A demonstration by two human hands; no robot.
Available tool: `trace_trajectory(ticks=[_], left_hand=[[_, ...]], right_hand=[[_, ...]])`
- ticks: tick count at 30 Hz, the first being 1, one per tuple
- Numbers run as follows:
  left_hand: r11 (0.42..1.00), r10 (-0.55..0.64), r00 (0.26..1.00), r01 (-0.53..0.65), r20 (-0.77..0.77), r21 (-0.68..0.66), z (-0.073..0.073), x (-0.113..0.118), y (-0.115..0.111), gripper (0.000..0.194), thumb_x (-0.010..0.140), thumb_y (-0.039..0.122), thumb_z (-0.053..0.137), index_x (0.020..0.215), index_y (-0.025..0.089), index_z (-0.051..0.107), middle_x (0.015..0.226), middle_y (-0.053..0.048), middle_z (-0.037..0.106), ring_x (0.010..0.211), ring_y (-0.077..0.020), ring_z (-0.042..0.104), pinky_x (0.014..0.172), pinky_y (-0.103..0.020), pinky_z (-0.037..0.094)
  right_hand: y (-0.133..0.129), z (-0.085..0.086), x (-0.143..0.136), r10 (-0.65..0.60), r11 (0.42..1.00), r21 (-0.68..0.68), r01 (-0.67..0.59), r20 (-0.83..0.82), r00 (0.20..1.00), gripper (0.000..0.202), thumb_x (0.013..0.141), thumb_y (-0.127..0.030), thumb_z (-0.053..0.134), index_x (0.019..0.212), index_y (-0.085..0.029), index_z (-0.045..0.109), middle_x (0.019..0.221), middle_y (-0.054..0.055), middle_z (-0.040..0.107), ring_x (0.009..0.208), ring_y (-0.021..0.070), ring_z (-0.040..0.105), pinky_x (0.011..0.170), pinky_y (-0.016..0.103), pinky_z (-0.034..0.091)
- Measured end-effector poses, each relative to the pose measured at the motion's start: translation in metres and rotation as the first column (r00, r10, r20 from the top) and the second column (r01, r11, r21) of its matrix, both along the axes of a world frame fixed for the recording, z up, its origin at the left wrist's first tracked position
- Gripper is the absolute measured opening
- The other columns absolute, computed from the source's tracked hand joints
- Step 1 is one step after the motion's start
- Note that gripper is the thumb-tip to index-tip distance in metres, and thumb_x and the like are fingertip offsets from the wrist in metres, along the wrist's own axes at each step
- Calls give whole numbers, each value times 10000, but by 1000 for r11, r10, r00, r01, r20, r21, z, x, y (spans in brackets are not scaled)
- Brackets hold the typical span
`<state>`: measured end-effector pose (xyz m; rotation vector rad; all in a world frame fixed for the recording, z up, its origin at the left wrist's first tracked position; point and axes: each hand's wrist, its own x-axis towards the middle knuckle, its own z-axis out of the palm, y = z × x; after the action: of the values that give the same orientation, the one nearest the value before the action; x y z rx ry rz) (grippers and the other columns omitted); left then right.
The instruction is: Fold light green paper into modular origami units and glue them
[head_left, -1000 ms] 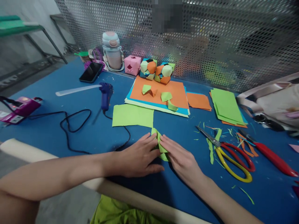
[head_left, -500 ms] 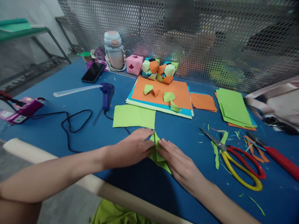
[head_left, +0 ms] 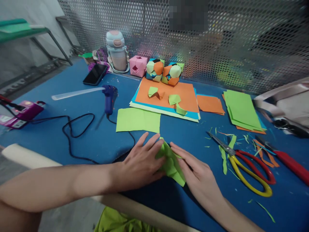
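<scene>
Between my two hands, above the near part of the blue table, is a creased, folded sheet of green paper [head_left: 173, 166]. My left hand [head_left: 145, 159] grips its left side, knuckles up, and the fingertips overlap the paper. On the other side my right hand [head_left: 193, 166] pinches the right edge between thumb and fingers. The hands hide parts of both edges. Just beyond my left hand lies a flat light green paper rectangle [head_left: 138, 120] with a crease across it.
A glue gun [head_left: 109, 100] with a trailing cord lies left. Scissors [head_left: 235, 156], a red-handled cutter [head_left: 289, 164] and paper scraps lie right. Behind are stacked orange sheets [head_left: 145, 91], green sheets [head_left: 242, 108], folded paper cubes [head_left: 154, 69], a bottle [head_left: 118, 51] and a phone [head_left: 96, 74].
The green paper has been lifted and tilted from lying flat under my fingers. My left hand has spread and turned over it, while my right hand has closed on its right edge.
</scene>
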<state>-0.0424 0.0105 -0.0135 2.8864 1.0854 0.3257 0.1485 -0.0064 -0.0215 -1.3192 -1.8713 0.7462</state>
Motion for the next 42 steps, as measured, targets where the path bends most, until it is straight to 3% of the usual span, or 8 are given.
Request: trace_trajectory(ticks=[5, 8, 11, 15, 21, 24, 28, 42], left_hand=[[998, -65, 998, 65, -26, 23, -3, 4, 0, 378, 859, 472, 441, 1058, 181, 577, 1134, -133, 548, 1190, -313, 421, 1044, -562, 249], [991, -110, 994, 111, -19, 76, -7, 10, 0, 468, 828, 558, 436, 1052, 175, 584, 971, -105, 579, 1053, -301, 494, 1033, -584, 230], [986, -128, 992, 127, 1, 112, -11, 13, -1, 576, 807, 632, 383, 1069, 160, 582, 932, -99, 574, 990, -286, 507, 1034, -575, 226], [987, -121, 992, 118, 26, 109, -14, 12, -2, 666, 786, 684, 328, 1125, 159, 559, 1010, -126, 565, 1046, -297, 483, 1025, -551, 256], [990, -135, 990, 133, 45, 49, -9, 5, 1, 639, 810, 671, 284, 1074, 162, 565, 1041, -116, 575, 1045, -276, 508, 1034, -547, 258], [993, -122, 992, 122, 42, -4, -5, 1, 8, 494, 889, 534, 306, 1023, 137, 567, 1015, -98, 592, 1030, -243, 529, 1041, -522, 269], [995, -98, 994, 99, 40, -17, -5, -2, 14, 301, 916, 355, 374, 916, 135, 579, 966, -79, 604, 1029, -223, 543, 1046, -497, 283], [999, -45, 995, 47, 84, -21, -4, -9, 10, 308, 842, 373, 488, 977, 116, 594, 1114, -158, 576, 1152, -279, 486, 1039, -509, 320]], right_hand=[[3, 4, 8, -119, 923, -381, 50, -160, 980, 296, 856, -346, 513, 1104, -262, 652, 1171, 37, 639, 1073, 231, 604, 894, 398, 518], [2, 7, 11, -180, 886, -461, 61, -219, 959, 306, 851, -383, 525, 1102, -263, 653, 1171, 45, 640, 1075, 238, 602, 898, 412, 509], [2, 8, 9, -166, 941, -313, 129, -92, 982, 287, 845, -364, 531, 1068, -249, 671, 1137, 39, 660, 1084, 234, 597, 930, 410, 489], [4, -2, 9, -102, 995, 30, 100, 69, 992, 254, 857, -245, 500, 1034, -203, 678, 1042, 53, 699, 964, 206, 657, 859, 356, 543], [7, -20, 17, 151, 891, 398, -218, 193, 970, 429, 832, 3, 428, 1203, -161, 568, 1125, 120, 655, 1080, 195, 598, 910, 365, 523], [5, -22, 18, 273, 836, 412, -363, 262, 926, 513, 811, 61, 394, 1279, -126, 491, 1227, 160, 585, 1214, 214, 487, 964, 400, 487], [3, -24, 20, 339, 823, 339, -456, 352, 873, 479, 847, 26, 367, 1289, -126, 475, 1266, 146, 558, 1281, 223, 401, 998, 426, 458], [2, -24, 24, 358, 792, 325, -516, 437, 825, 364, 894, -43, 336, 1201, -96, 523, 1220, 159, 592, 1288, 230, 387, 1016, 454, 424]])
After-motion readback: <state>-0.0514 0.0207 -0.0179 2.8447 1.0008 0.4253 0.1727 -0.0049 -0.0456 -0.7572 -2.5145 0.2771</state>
